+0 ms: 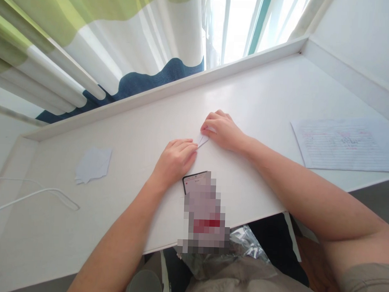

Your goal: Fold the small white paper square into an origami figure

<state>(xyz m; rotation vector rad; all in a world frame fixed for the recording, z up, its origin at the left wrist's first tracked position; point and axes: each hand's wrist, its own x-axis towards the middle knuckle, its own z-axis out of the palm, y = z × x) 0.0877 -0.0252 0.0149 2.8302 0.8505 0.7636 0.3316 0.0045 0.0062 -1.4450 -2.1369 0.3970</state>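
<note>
Here I am, watching from afar, and the small white paper (202, 140) sits mid-counter (263, 97), between the far edge by the curtain (142, 78) and the near edge. My right hand (223, 130) has its fingers closed in a pinch on the paper's upper end; my left hand (179, 156) has curled fingers touching the lower-left corner, though whether they pinch or just press, I can't tell. It looks folded, and I judge it next to weightless: thin, crisp along a crease, floppy elsewhere, quick to skid on this smooth top and easy to tear. So the hold, I'd say, belongs at the outer corners, fingertips flat, no squeezing mid-panel. Down toward the near edge lies the phone (186, 186), mostly blurred out; loose white sheets (93, 164) rest toward the left end, lined pages (344, 147) by the near right corner.
</note>
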